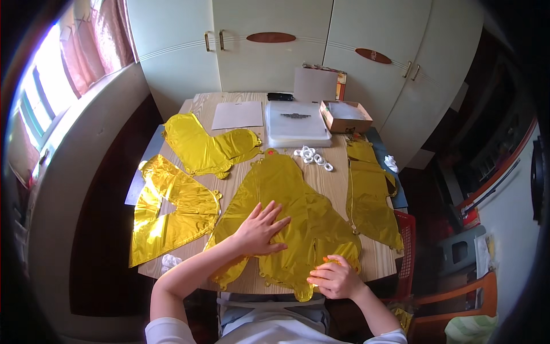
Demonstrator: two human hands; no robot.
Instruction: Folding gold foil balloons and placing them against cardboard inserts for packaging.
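A large flat gold foil balloon [286, 198] lies in the middle of the wooden table, its lower lobes reaching the near edge. My left hand [260, 231] rests palm down on it, fingers spread. At its lower right lobe, my right hand [337, 277] has curled fingers closed on the foil near the table edge; a small orange spot shows by the fingertips. Three more flat gold foil pieces surround it: a bent one [197, 146] at the far left, a creased shiny one [177, 215] at the near left, and a long one [369, 198] at the right.
Several white ribbon rolls [313, 156] lie beyond the large balloon. Behind them are a stack of clear plastic sheets [298, 129], a cardboard box [346, 117] and a pale sheet [238, 114]. A crumpled white piece [171, 262] sits at the near left edge. A red basket [405, 246] stands right.
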